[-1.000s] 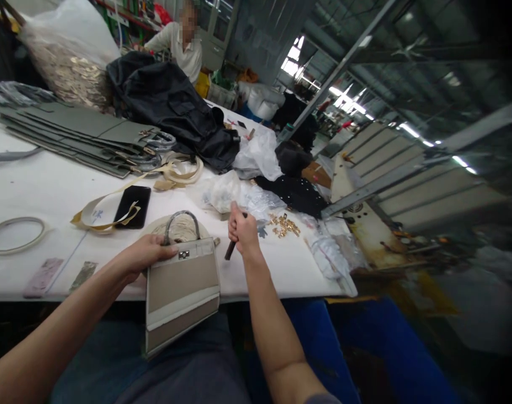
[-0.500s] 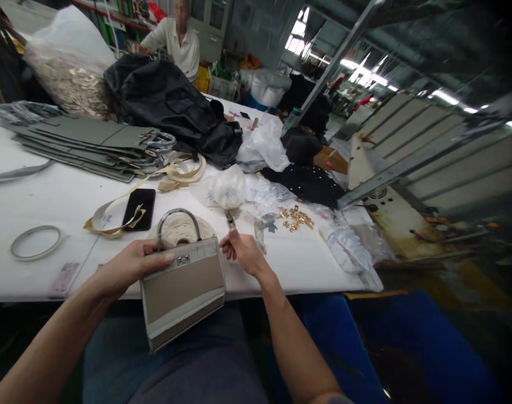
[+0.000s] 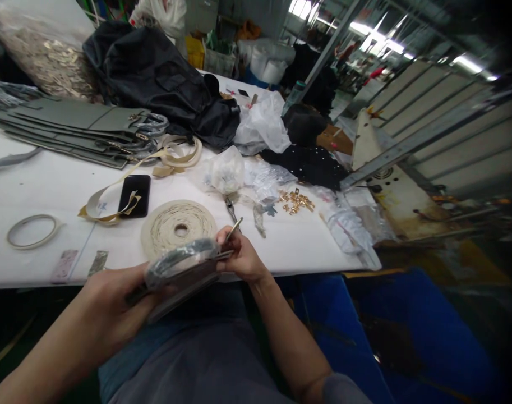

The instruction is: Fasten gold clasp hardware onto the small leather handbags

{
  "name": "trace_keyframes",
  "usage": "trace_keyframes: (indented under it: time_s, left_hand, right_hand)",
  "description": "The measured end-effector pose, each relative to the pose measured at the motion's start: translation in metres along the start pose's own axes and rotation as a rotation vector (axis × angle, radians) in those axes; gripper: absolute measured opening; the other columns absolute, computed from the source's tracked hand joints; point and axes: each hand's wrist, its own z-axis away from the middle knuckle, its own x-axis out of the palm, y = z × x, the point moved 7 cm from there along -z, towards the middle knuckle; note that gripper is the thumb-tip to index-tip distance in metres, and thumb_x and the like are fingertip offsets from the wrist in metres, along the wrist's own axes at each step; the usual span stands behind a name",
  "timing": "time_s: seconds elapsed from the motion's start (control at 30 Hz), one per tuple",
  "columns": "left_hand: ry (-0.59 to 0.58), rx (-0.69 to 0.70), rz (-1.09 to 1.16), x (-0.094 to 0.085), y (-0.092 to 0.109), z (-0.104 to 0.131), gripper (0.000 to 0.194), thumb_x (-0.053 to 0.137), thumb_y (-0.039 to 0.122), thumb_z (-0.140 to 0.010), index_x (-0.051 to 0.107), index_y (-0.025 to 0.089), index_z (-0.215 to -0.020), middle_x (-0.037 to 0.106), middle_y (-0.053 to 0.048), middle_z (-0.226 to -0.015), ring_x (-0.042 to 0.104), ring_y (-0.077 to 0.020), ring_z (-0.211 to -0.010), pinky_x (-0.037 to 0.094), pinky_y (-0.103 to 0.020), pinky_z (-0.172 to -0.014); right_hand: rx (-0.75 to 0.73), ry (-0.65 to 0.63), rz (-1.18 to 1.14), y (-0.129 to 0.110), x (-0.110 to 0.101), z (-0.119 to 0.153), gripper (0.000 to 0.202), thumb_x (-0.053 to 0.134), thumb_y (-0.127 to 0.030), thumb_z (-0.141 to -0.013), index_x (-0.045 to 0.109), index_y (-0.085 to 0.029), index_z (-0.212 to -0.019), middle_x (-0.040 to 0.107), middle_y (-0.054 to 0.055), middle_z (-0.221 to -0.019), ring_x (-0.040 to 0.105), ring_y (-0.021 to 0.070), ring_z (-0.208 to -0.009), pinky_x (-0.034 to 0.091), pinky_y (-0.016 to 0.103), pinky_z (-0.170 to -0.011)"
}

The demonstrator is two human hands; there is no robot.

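Observation:
A small beige-and-grey handbag (image 3: 190, 283) is tipped nearly edge-on above the table's front edge, and my left hand (image 3: 119, 297) is closed around its left side. Its arched handle (image 3: 182, 255), in clear film, faces up. At the bag's right end is my right hand (image 3: 243, 258), fingers pinched on a thin, pale metallic stick-like tool (image 3: 234, 230) whose kind I cannot make out. Just behind the bag lies a wide roll of cream tape (image 3: 163, 224). A slim metal hand tool (image 3: 230, 209) rests on the table beyond my right fingers.
Gold-coloured metal fittings (image 3: 296, 202) lie scattered at right, near plastic bags (image 3: 350, 235). On the left are a black phone (image 3: 134, 195), a tape ring (image 3: 32, 231) and stacked grey-green bag pieces (image 3: 70, 126). A metal post (image 3: 323, 56) slants behind; a person (image 3: 167, 19) stands across the table.
The handbag has tilted from showing its front to nearly edge-on, uncovering the tape roll. My right hand has come to the bag's right end, and a thin stick-like tool now shows in it.

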Motion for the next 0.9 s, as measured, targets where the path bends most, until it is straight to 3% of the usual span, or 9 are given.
trace_keyframes:
  time_s: [0.07,0.13,0.2,0.33,0.43,0.53,0.73,0.9]
  left_hand:
    - [0.044,0.176,-0.11,0.001,0.024,0.009,0.018,0.067,0.027,-0.115,0.079,0.028,-0.129,0.086,0.003,-0.106,0.085,-0.0161,-0.085,0.067,-0.018,-0.075]
    - [0.047,0.302,-0.197,0.007,0.04,0.02,0.027,0.062,0.018,-0.114,0.075,0.022,-0.137,0.086,-0.004,-0.12,0.086,-0.0189,-0.099,0.07,-0.022,-0.085]
    - [0.049,0.35,-0.264,0.013,0.047,0.031,0.035,0.059,0.012,-0.112,0.071,0.017,-0.144,0.085,-0.009,-0.13,0.086,-0.0217,-0.11,0.071,-0.027,-0.094]
    - [0.035,0.387,-0.39,0.019,0.044,0.051,0.042,0.056,0.011,-0.113,0.069,0.015,-0.152,0.08,-0.013,-0.143,0.082,-0.0255,-0.123,0.068,-0.036,-0.109]
    - [-0.022,0.4,-0.426,0.023,0.041,0.062,0.045,0.049,0.012,-0.117,0.066,0.014,-0.159,0.074,-0.013,-0.155,0.075,-0.027,-0.139,0.062,-0.039,-0.12]
    - [-0.025,0.383,-0.423,0.023,0.04,0.066,0.047,0.044,0.012,-0.12,0.064,0.015,-0.162,0.069,-0.013,-0.162,0.068,-0.0273,-0.149,0.058,-0.04,-0.125]
    - [0.017,0.435,-0.428,0.021,0.047,0.059,0.046,0.051,0.007,-0.115,0.069,0.015,-0.156,0.074,-0.011,-0.156,0.075,-0.0257,-0.14,0.062,-0.035,-0.119]
    - [0.058,0.362,-0.29,0.018,0.047,0.054,0.049,0.056,0.007,-0.109,0.069,0.02,-0.154,0.079,-0.011,-0.146,0.081,-0.026,-0.128,0.068,-0.035,-0.11]
  right_hand:
    - [-0.014,-0.076,0.017,-0.006,0.017,0.008,0.064,0.112,-0.02,-0.074,0.057,-0.024,-0.107,0.083,0.009,-0.121,0.084,0.0225,-0.108,0.067,0.031,-0.094]
    - [-0.022,-0.134,0.021,-0.011,0.033,0.015,0.064,0.11,-0.024,-0.078,0.053,-0.025,-0.105,0.085,0.013,-0.123,0.085,0.028,-0.117,0.069,0.041,-0.103]
    - [-0.06,-0.145,0.001,-0.015,0.044,0.021,0.062,0.109,-0.026,-0.081,0.051,-0.025,-0.104,0.087,0.013,-0.117,0.086,0.0274,-0.109,0.07,0.042,-0.099]
    - [-0.135,-0.148,0.009,-0.017,0.05,0.027,0.055,0.107,-0.03,-0.086,0.054,-0.024,-0.101,0.087,0.012,-0.112,0.086,0.0249,-0.1,0.071,0.037,-0.089]
    - [-0.139,-0.214,0.022,-0.014,0.053,0.03,0.05,0.103,-0.033,-0.091,0.054,-0.025,-0.098,0.087,0.013,-0.111,0.086,0.0273,-0.105,0.072,0.043,-0.097]
    - [-0.205,-0.258,0.026,-0.015,0.056,0.033,0.045,0.099,-0.021,-0.093,0.055,-0.025,-0.102,0.088,0.012,-0.111,0.086,0.0284,-0.11,0.07,0.047,-0.102]
    - [-0.27,-0.259,0.082,-0.021,0.059,0.034,0.043,0.096,-0.019,-0.094,0.055,-0.025,-0.106,0.087,0.013,-0.111,0.086,0.0284,-0.109,0.069,0.046,-0.102]
    - [-0.155,-0.218,0.109,-0.019,0.06,0.034,0.047,0.099,-0.034,-0.093,0.054,-0.026,-0.099,0.087,0.015,-0.11,0.086,0.0301,-0.106,0.071,0.048,-0.099]
